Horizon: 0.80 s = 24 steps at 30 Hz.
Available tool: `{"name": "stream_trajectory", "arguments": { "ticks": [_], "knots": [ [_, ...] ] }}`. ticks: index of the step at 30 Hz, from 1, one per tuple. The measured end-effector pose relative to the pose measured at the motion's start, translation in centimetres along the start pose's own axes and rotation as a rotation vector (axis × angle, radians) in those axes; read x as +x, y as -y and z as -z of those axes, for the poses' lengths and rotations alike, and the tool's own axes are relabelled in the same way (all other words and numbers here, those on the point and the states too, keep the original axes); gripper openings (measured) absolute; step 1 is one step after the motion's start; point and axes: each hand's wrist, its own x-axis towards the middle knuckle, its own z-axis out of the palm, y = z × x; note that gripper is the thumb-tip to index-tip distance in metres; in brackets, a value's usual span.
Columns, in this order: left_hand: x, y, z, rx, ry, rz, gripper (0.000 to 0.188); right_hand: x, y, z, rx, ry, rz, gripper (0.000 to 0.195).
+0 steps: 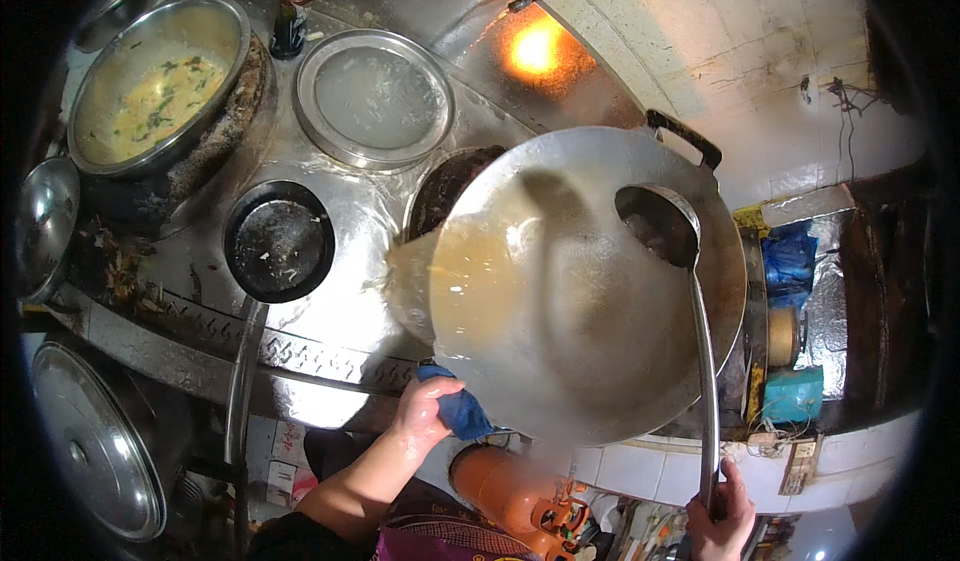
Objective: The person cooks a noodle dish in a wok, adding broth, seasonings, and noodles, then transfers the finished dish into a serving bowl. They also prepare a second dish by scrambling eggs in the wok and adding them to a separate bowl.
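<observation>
My left hand grips the near side of a large metal wok through a folded blue cloth. The wok is tilted to the left, and cloudy yellowish liquid pours over its left rim onto the steel stove top. My right hand holds the long handle of a metal ladle, whose bowl hangs over the right part of the wok. The wok's far handle is free. Part of a dark burner opening shows behind the wok.
A steel bowl of yellowish food with green bits stands at upper left. Left of the wok are a round pan of cloudy liquid and a black long-handled pan. A bottle stands behind. An orange gas cylinder is below.
</observation>
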Motion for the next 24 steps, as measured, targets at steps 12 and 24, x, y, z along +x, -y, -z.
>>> {"name": "stream_trajectory", "arguments": {
  "ticks": [12, 24],
  "knots": [
    [0.5, 0.2, 3.3, 0.047, 0.024, 0.118, 0.020, -1.0, -12.1, -2.2, -0.370, 0.032, 0.021, 0.055],
    [3.9, 8.5, -5.7, 0.483, -0.341, -0.773, 0.003, 4.1, -26.2, -11.5, 0.331, -0.007, 0.262, 0.039]
  ]
}}
